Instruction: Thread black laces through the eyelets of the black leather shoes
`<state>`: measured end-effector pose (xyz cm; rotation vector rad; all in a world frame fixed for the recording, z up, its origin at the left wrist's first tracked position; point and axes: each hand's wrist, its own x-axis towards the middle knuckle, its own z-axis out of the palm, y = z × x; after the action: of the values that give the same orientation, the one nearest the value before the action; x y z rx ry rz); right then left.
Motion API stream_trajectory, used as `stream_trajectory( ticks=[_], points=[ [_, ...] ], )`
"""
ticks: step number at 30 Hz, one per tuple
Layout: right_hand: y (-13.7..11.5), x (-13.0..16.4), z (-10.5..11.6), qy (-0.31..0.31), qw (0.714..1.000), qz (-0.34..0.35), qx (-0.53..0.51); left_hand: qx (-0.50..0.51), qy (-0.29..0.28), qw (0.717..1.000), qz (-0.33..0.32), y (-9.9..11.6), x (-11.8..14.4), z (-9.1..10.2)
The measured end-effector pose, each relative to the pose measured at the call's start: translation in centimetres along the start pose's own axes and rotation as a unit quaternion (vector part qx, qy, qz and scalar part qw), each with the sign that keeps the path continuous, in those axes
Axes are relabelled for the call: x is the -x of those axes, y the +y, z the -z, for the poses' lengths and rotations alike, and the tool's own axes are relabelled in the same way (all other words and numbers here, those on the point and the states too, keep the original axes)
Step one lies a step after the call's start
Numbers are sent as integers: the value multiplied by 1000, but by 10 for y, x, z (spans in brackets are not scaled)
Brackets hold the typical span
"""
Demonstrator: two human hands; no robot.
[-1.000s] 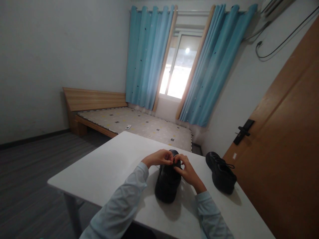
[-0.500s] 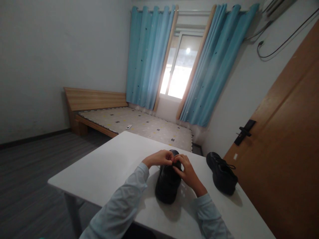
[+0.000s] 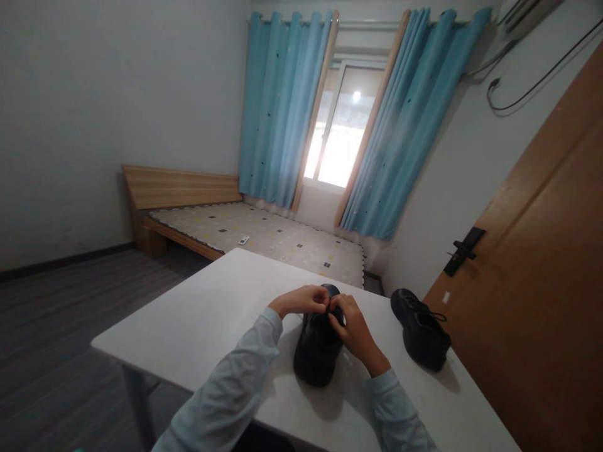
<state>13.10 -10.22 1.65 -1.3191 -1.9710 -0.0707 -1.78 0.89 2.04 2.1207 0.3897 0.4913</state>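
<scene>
Nearest the camera, two pale blue sleeves come in from six o'clock over the white worktop. Between them sits a black shoe, a little right of the worktop's middle, sole flat. Its long axis runs from six to twelve o'clock, leaning slightly to one o'clock; the broad rounded end is nearest the person, the narrower end lies beyond the hands. I judge the near end to be the toe, though the dark upper hides the detail.

Over the far half of the shoe the two hands meet. The left hand comes in from nine o'clock, fingers curled tight and pinched on something thin and dark at the lacing. The right hand comes from four o'clock, fingers pinched narrow at that same spot, fingertips nearly touching the left's. It reads as lace work; the lace itself is too thin and dark to trace.

To do this well, I'd say: keep both pinches close to the shoe, pull evenly to nine and three o'clock, and let the sole stay planted.

Out at three o'clock, well apart, a second black shoe rests near the worktop's right edge, laces showing. Beyond, at eleven o'clock, a bed; at twelve, blue curtains frame a bright window.
</scene>
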Motion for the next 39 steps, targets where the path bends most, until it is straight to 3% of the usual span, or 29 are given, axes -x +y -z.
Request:
stream_trajectory(
  ticks=[5, 13, 23, 31, 39],
  points=[
    [3, 2, -3, 24, 998, -22, -50, 2, -1, 1000, -30, 2, 1, 2],
    [12, 1, 3, 34, 977, -109, -179, 33, -1, 999, 1, 3, -1, 0],
    [5, 1, -5, 44, 999, -16, -24, -7, 13, 1000, 0, 2, -1, -1],
    [5, 1, -5, 74, 995, -32, -56, -33, 28, 999, -5, 2, 1, 1],
    [9, 1, 9, 37, 983, -74, -165, -2, -6, 1000, 19, 4, 0, 3]
  ],
)
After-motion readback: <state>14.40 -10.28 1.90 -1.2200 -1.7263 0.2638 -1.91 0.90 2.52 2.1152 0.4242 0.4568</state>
